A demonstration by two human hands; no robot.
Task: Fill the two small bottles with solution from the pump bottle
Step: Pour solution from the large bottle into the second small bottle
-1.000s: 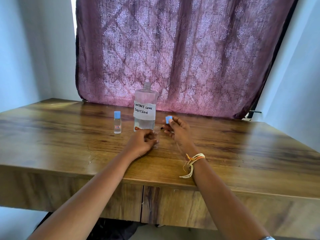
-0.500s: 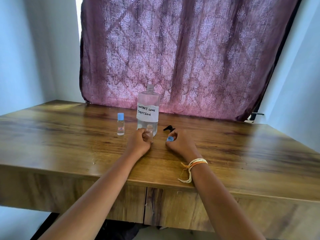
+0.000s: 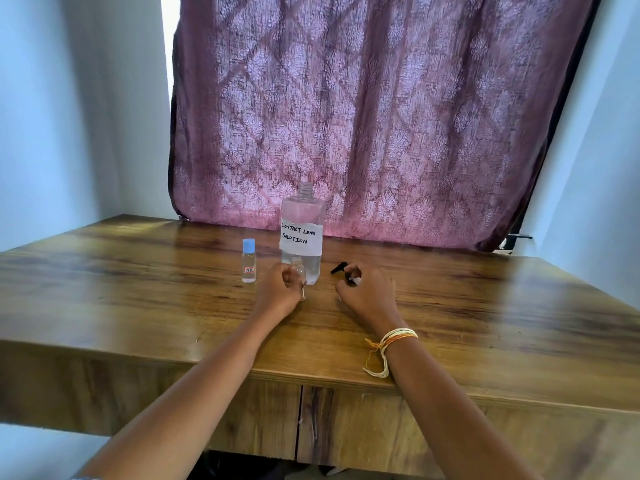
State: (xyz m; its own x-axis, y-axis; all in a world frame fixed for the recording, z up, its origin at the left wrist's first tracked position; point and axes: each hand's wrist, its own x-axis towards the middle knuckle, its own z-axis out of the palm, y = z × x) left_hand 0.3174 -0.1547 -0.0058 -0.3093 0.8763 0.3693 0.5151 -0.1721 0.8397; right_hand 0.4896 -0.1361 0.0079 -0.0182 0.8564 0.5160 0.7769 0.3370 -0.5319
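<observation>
Wooden table (image 3: 138,289) before backlit mauve curtain (image 3: 381,116), pale walls (image 3: 69,116).

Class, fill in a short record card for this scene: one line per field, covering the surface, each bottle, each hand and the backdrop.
surface: wooden table
big bottle: clear, upright, no cap, label reads CONTACT LENS SOLUTION
capped small bottle: upright, blue cap on, left of the big bottle
open small bottle: clear, no cap, held by the left hand
right hand: closed around a black pump lying on the table
backdrop: purple patterned curtain
</observation>
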